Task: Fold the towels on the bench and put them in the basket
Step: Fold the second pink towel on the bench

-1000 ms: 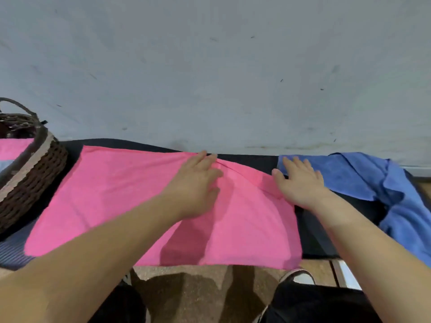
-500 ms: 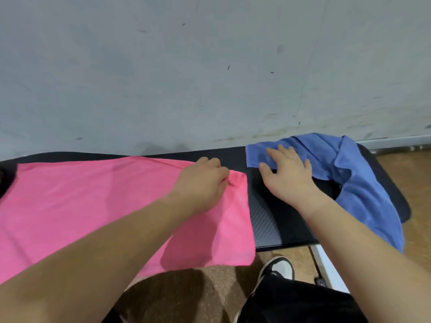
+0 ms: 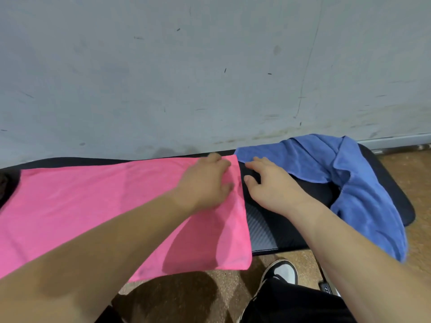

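A pink towel [image 3: 98, 206] is lying spread flat along the black bench [image 3: 275, 229], covering most of the bench top from the left edge of the view to just past the centre; its near edge is hanging over the front of the bench, and its far right corner is sitting close to the grey wall [image 3: 210, 78]. The left hand [image 3: 205, 185] is resting palm down on the pink towel near that far right corner, with the fingers curled and pressing on the cloth; whether they are pinching the fabric or only pressing it cannot be determined. The right hand [image 3: 270, 185] is lying palm down on the bare bench surface just beside the pink towel's right edge, with the fingers spread and loosely bent, gripping nothing. Its fingertips are reaching toward the near edge of a blue towel [image 3: 349, 183], which is lying crumpled on the right end of the bench. One part of the blue towel is lying against the wall side of the bench, and another part is draping over the front right edge toward the brown floor [image 3: 419, 229]. The two towels are almost meeting at the far edge of the bench, above the gap between the hands. A black-and-white shoe [image 3: 282, 273] is showing below the bench front, on the floor. The basket is not appearing in this view.
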Action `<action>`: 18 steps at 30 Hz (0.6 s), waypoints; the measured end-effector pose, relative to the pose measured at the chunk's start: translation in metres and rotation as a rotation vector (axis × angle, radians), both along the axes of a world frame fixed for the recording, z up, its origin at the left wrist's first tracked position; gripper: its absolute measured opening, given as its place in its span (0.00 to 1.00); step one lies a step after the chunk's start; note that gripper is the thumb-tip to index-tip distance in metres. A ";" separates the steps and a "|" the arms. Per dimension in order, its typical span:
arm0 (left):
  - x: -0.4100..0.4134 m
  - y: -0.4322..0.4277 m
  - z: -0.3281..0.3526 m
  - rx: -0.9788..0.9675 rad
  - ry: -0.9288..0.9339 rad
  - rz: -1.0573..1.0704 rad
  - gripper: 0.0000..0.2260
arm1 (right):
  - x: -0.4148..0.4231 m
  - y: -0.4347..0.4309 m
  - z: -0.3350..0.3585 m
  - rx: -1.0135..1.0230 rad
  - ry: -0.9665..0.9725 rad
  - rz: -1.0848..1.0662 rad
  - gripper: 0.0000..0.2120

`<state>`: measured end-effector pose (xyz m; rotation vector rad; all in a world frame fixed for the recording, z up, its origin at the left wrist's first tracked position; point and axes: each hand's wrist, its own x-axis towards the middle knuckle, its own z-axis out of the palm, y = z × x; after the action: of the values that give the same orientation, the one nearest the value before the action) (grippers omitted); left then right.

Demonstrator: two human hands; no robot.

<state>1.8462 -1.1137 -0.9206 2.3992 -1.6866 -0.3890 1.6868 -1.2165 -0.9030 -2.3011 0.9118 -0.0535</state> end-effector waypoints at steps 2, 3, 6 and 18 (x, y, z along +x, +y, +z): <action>-0.013 0.016 -0.012 0.151 -0.049 -0.036 0.32 | 0.001 0.002 -0.004 0.065 0.003 0.050 0.15; -0.018 0.021 -0.017 0.212 -0.065 -0.030 0.35 | 0.002 0.002 -0.006 0.090 0.003 0.070 0.16; -0.022 0.022 -0.028 0.255 -0.056 -0.022 0.38 | 0.005 0.003 -0.014 0.110 0.039 0.081 0.14; -0.015 0.032 -0.033 0.069 -0.055 -0.141 0.36 | 0.051 -0.021 -0.026 -0.023 -0.068 -0.208 0.09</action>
<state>1.8315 -1.0815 -0.9534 2.3661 -1.9030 -0.4124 1.7375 -1.2377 -0.9294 -2.2033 1.1164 -0.2307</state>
